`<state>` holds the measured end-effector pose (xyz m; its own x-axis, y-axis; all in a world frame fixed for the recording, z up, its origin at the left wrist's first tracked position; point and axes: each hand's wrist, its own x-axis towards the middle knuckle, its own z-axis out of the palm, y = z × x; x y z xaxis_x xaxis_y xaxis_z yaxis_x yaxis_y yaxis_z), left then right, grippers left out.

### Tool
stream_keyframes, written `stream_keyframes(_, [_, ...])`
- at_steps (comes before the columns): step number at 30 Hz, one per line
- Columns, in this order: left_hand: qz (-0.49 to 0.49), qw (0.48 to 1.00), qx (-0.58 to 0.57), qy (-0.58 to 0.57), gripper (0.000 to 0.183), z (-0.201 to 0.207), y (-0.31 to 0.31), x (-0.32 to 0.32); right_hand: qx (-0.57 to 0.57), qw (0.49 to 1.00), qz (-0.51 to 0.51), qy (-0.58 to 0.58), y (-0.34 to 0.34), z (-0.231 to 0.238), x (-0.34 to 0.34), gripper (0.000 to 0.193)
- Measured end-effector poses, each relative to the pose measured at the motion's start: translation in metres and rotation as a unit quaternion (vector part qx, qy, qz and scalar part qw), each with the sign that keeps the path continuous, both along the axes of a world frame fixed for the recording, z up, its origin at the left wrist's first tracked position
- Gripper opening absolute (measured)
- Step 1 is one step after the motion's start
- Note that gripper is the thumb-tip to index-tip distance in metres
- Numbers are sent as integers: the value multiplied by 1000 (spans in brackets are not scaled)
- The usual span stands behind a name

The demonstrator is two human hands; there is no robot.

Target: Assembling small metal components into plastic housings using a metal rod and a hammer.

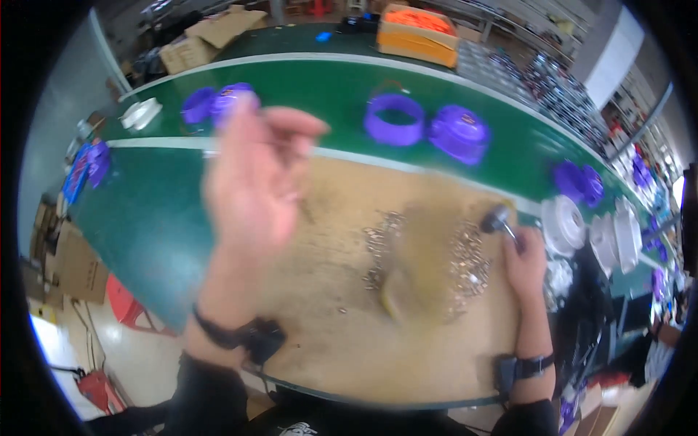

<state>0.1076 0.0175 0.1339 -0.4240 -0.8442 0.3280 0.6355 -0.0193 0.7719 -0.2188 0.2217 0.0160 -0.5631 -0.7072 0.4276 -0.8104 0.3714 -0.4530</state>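
My left hand [254, 182] is raised over the left part of the board, blurred by motion. Its fingers look loosely apart and half bent, and I see nothing in them. On the right, my right hand [525, 265] is closed round the handle of a small hammer [496, 218], whose dark head points to the left. Beside that hand lies a heap of small shiny metal pieces [469, 265]. A second, looser group of metal pieces [374, 251] lies further left. A yellowish smear blurs the area between them.
The tan board [320, 356] covers the green bench. Along the far strip are a purple ring [394, 120] and a purple domed cover [459, 134]. White round housings [563, 225] stand close to my right hand. An orange box [418, 36] is at the back; a red stool [127, 301] stands left.
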Motion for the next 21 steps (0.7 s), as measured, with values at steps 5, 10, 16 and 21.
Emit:
stream_keyframes(5, [-27, 981, 178, -69, 48, -49, -30, -12, -13, 1000, 24, -14, -4, 7, 9, 12])
stream_keyframes(10, [-9, 990, 134, -38, 45, -60, -40, -9, 2, 1000, 12, -19, -6, 6, 9, 11])
stream_keyframes(16, [4, 999, 35, -21, 47, -85, -54, -4, -14, 999, 21, -21, -15, 5, 13, 12])
stream_keyframes(21, [17, 998, -12, -52, 48, -95, -52, -6, -2, 999, 5, -35, -12, 9, 14, 12])
